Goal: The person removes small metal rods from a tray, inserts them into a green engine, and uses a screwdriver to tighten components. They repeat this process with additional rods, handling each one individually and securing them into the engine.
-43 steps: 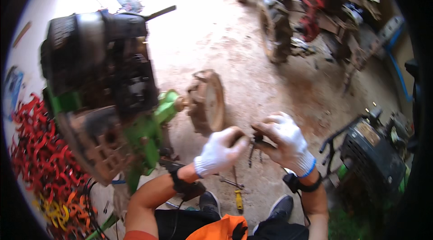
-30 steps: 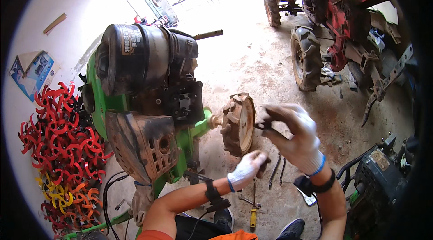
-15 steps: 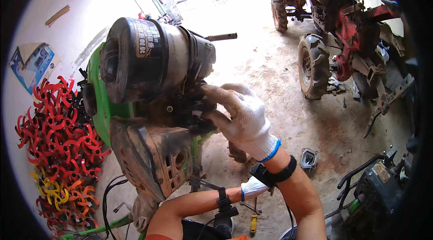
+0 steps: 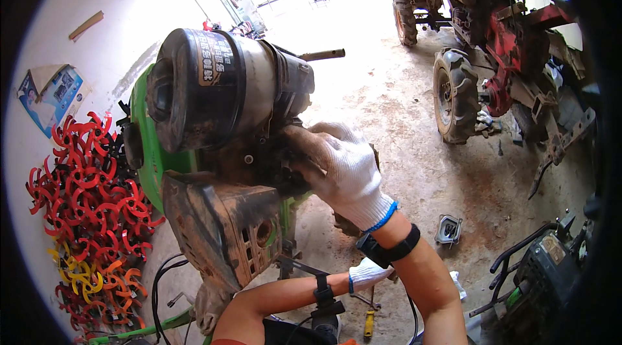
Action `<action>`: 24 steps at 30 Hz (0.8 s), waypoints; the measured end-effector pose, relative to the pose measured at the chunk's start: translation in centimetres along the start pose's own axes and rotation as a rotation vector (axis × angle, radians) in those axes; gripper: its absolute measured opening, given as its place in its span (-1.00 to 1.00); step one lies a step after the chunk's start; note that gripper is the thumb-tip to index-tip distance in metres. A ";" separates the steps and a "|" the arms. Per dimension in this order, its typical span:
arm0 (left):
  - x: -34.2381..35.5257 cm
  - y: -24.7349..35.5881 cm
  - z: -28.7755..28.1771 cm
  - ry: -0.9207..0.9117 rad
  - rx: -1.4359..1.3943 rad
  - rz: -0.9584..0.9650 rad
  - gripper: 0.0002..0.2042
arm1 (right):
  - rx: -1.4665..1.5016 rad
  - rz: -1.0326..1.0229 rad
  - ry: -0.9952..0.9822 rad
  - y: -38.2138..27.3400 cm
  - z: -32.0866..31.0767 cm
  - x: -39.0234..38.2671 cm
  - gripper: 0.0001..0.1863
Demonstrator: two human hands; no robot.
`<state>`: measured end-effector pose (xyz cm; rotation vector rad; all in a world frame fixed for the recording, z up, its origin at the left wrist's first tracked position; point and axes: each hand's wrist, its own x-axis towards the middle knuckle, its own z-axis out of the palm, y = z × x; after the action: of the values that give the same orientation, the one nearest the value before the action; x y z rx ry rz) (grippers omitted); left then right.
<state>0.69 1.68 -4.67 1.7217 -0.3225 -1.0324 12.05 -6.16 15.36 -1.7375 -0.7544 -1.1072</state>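
A small engine machine with green panels (image 4: 146, 150) stands before me, with a black and grey air-filter housing (image 4: 256, 86) on top and a dirty, slotted exhaust guard (image 4: 223, 215) lower down. My right hand (image 4: 346, 173), in a white knit glove with darkly soiled fingers, reaches in below the housing. Its fingers are bent around something in the shadowed engine parts, which I cannot make out. My left hand (image 4: 368, 275), also gloved, is low behind my right forearm, its fingers mostly hidden. Just below it is a yellow-handled tool (image 4: 368, 324) by the floor.
Red, orange and yellow curved tiller blades (image 4: 97, 196) are heaped by the left wall. A dirty red machine with a treaded wheel (image 4: 453, 95) stands at the far right. A small metal part (image 4: 448, 230) lies on the floor, and a black-framed engine (image 4: 541, 267) is at lower right.
The whole view has shifted slightly. My right hand stays at the engine below the housing, its fingers slightly more curled. A white scrap now shows beside my right forearm.
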 end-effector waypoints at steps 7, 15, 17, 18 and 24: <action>-0.5 0.2 0.0 0.016 0.032 -0.011 -0.66 | -0.006 0.007 0.016 0.2 0.0 -0.8 -0.37; 0.0 -0.9 0.2 0.004 0.082 -0.028 -0.59 | -0.028 -0.017 0.033 0.5 -0.2 -0.7 -0.38; -0.1 -1.5 0.1 -0.005 0.072 -0.002 -0.58 | -0.017 -0.008 0.040 0.5 0.0 -0.7 -0.38; -0.1 -1.7 0.0 -0.006 0.057 0.018 -0.57 | -0.009 0.003 0.046 0.5 0.1 -0.7 -0.39; -0.2 -2.2 0.2 0.021 -0.011 0.050 -0.52 | 0.006 -0.003 0.066 0.8 0.4 -1.0 -0.40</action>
<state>-0.18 2.55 -6.55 1.7055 -0.3438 -0.9776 12.46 -6.15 14.08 -1.6868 -0.7186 -1.1577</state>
